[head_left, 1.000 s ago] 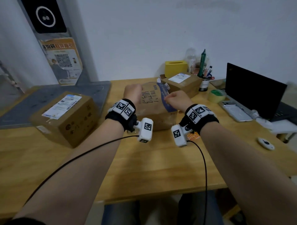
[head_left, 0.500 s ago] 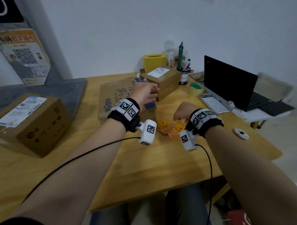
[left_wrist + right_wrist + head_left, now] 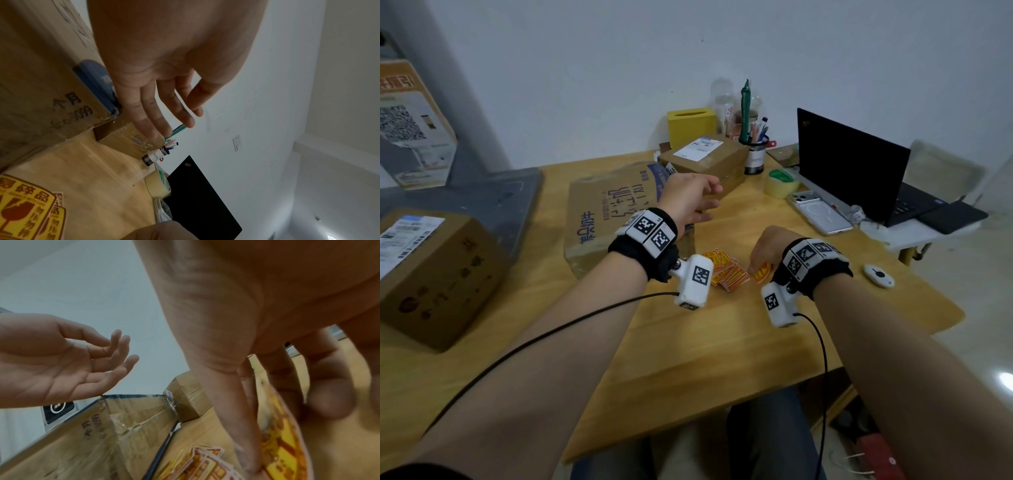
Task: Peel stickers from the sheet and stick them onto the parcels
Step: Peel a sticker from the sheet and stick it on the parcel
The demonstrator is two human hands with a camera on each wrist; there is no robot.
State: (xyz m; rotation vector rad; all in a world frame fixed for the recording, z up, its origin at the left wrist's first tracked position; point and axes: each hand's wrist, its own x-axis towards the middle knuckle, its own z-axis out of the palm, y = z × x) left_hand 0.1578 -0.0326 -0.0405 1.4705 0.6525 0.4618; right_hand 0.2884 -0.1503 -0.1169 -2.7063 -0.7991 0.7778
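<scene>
Beside the taped brown carton [image 3: 616,219] | your right hand [image 3: 768,248] pinches one yellow fragile sticker [image 3: 763,272]; lift it clear of the stack | left hand [image 3: 688,198] spread, empty; steady the carton.

Yellow stickers [image 3: 26,209] read "碎品"; the parcel [image 3: 41,81] shows "个月"

Dim, even indoor light; soft shadows, wide-angle edge warp, rt wrist view motion-blurred.

Left hand [image 3: 690,198], fingers extended, hovers over the right end of the printed parcel [image 3: 616,212]. Right hand [image 3: 768,248] pinches one yellow sticker [image 3: 763,272] just right of the sticker pile [image 3: 726,269], in front of that parcel.
</scene>
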